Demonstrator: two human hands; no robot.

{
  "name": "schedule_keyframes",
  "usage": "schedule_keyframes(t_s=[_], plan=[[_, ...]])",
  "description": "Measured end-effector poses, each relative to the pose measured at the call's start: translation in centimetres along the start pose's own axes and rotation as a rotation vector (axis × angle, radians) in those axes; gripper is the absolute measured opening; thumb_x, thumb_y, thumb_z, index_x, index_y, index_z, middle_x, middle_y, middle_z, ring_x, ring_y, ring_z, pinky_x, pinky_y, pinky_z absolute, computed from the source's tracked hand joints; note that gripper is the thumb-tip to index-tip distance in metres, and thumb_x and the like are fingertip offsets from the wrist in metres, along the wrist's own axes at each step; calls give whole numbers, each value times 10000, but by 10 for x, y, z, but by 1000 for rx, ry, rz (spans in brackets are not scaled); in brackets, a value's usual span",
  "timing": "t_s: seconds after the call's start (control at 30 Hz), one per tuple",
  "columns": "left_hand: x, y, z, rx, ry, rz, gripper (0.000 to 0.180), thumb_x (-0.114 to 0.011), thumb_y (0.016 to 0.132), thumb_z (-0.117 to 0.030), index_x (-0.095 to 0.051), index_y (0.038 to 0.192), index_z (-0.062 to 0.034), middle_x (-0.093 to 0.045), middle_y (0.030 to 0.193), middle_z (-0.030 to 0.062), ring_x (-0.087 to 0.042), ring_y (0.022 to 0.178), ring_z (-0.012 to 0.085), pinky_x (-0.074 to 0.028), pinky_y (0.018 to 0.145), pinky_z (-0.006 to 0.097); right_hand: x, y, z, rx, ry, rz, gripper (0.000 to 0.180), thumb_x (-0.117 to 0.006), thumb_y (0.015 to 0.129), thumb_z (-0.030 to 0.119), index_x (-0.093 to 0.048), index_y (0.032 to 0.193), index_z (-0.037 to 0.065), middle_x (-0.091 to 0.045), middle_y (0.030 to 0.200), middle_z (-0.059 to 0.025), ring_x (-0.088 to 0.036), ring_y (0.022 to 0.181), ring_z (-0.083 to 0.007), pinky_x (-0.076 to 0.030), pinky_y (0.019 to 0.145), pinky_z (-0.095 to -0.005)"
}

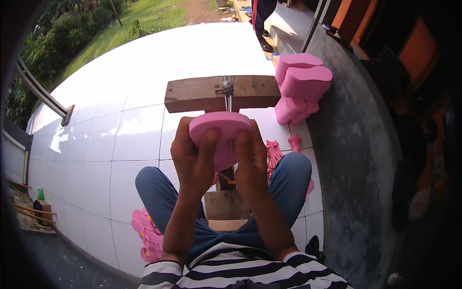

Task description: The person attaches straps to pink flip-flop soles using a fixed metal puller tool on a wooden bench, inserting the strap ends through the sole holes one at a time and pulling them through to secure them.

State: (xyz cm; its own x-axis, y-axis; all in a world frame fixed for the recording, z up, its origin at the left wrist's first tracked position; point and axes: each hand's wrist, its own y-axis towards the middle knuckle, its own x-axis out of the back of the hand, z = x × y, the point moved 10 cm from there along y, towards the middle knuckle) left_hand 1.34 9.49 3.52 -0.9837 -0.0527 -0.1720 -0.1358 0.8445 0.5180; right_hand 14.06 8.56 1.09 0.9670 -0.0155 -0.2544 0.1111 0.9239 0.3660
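Note:
A pink flip-flop sole (225, 144) is gripped from both sides, tilted up in front of the wooden beam. My left hand (191, 156) wraps its left edge and my right hand (252, 161) its right edge, both thumbs pressed on the near face. Below the sole a thin pink strap (232, 181) shows between my wrists. Just beyond the sole, metal rods (228, 102) run down from a bolt on the wooden beam (192, 91). My fingers behind the sole are hidden, and so is where the rods end.
Stacked pink soles (305, 82) stand right of the beam. Bundled pink straps (274, 154) lie beside my right knee. Several pink flip-flops (149, 236) with straps lie left of my left leg. A wooden block (226, 204) sits between my legs. Another person's leg (261, 21) shows far off.

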Motion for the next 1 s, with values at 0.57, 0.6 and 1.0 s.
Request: schedule_keyframes(t_s=[0.57, 0.6, 1.0], plan=[[4, -94, -31, 253, 29, 36, 316, -580, 987, -324, -527, 1036, -17, -602, 894, 47, -564, 767, 74, -460, 654, 214, 32, -115, 57, 137, -633, 18, 479, -705, 877, 131, -522, 1299, -3, -575, 1039, -162, -616, 891, -275, -518, 813, -372], [4, -93, -33, 257, 71, 44, 325, -559, 996, -347, -527, 1019, -24, -595, 884, 45, -564, 749, 78, -461, 641, 215, 26, -115, 55, 153, -680, 58, 478, -705, 871, 117, -528, 1295, -13, -579, 1036, -168, -624, 880, -286, -529, 798, -379], [38, -116, 33, 613, -165, 193, 327, -691, 918, -218, -612, 1112, 32, -692, 983, 110, -668, 886, 141, -541, 747, 247, 29, -120, -3, -20, -644, 160, 409, -658, 900, 89, -542, 1275, -26, -626, 1005, -161, -680, 905, -267, -544, 764, -347]])
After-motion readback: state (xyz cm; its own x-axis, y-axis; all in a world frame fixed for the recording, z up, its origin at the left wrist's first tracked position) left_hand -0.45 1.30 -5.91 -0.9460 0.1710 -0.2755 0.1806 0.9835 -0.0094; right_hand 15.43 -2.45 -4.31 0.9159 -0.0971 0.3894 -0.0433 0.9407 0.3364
